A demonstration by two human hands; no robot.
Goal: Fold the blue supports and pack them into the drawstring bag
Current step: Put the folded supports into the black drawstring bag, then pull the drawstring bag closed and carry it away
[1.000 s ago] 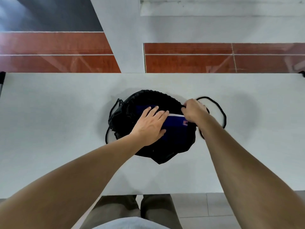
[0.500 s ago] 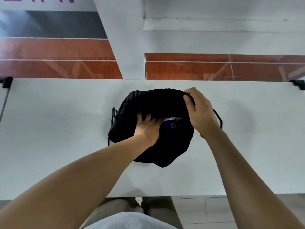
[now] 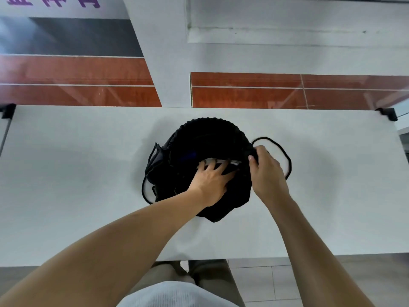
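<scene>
On my feed the left hand (image 3: 211, 180) has its fingers spread and straight, pressing the blue support (image 3: 188, 155), which sits under and just beyond its fingertips inside the open drawstring bag (image 3: 210, 134); the right hand (image 3: 265, 173) pinches the bag's right rim; the cord (image 3: 285, 155) loops just past its knuckles.

purple characters (image 3: 53, 1) stand on a pale band of the wall (image 3: 111, 8) at the top left. the frame edge cuts them off, so only their lower strokes show and none can be read. no other writing is legible.
</scene>
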